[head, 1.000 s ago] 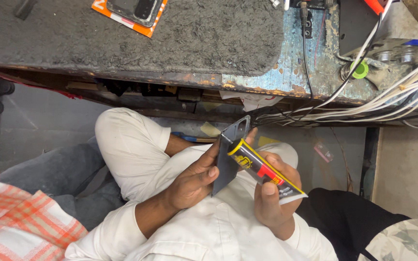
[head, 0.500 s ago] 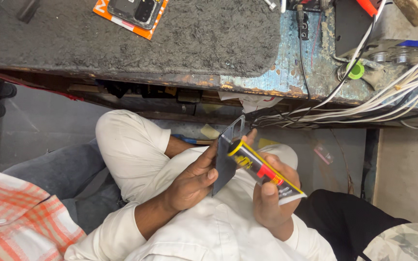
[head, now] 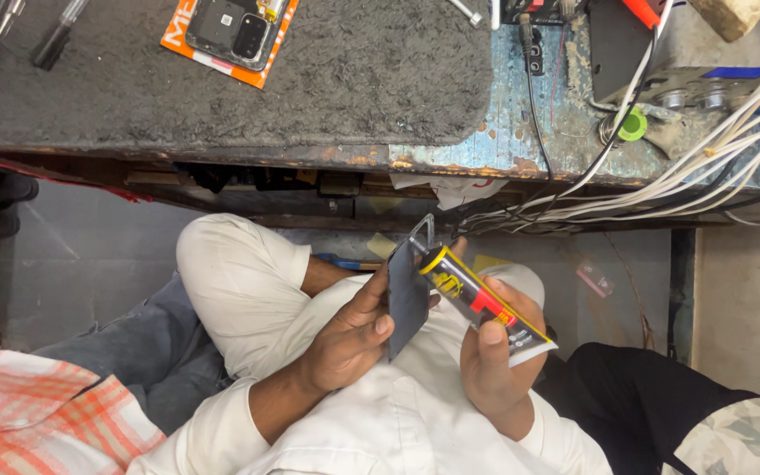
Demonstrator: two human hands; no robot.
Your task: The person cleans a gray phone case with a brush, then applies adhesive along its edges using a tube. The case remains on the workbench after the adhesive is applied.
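**Glue tube meets dark panel above the lap**

Head view: along the top runs the work surface (head: pixel 503 132), its blue paint chipped, with a dark grey mat (head: pixel 354 79) covering most of it. On the mat lies an opened phone (head: pixel 226 26) on an orange card (head: pixel 188 46), and two pens (head: pixel 32 31) sit at the far left. A bundle of white cables (head: pixel 705 149) trails off the surface's right side, near a green cap (head: pixel 633 124). A checked cloth (head: pixel 28 409) shows at the lower left. Nothing covers the hands.

The left hand (head: pixel 345 339) is raised over the lap, fingers curled and thumb pressed on the edge of a thin dark panel (head: pixel 408 299), gripping it nearly upright. The right hand (head: pixel 490 369) is closed around a black, yellow and red tube (head: pixel 477 303), thumb on top, with the tube slanting up to the left.

The tube's upper end touches the panel's top edge, between the two hands, just below the surface's front rim.
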